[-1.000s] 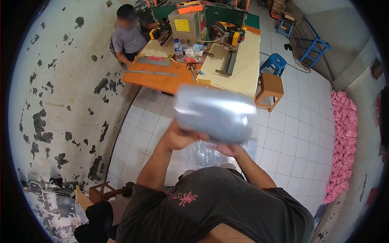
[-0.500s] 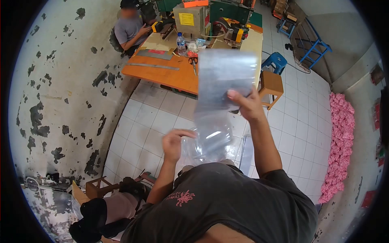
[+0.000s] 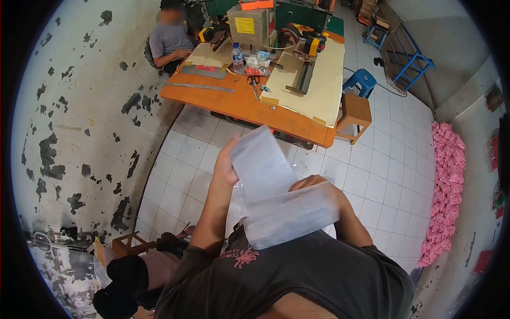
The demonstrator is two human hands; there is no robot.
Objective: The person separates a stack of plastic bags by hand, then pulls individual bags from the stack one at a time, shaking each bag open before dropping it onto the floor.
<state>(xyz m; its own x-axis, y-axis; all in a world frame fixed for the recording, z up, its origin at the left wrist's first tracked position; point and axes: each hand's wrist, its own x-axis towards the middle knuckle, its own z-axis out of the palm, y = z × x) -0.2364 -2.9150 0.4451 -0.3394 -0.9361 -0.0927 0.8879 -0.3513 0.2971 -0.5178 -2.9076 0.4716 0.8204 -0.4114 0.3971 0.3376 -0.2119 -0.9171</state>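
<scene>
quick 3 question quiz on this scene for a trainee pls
1. True or false: the left hand and right hand both hold the clear plastic sheet.
2. What stands by the scissors on the orange table? A kettle, B water bottle, C helmet.
3. Fill in: beside the blue stool stands a ___ stool.
Key: 1 true; 2 B; 3 brown.

the translucent plastic bag point(image 3: 287, 212) is a long, flat, milky-grey strip, bent at its middle. its upper half tilts up and to the left, held at its edge by the left hand point(image 3: 225, 165); its lower half lies crosswise over the right hand point(image 3: 319, 187), close before the chest.
</scene>
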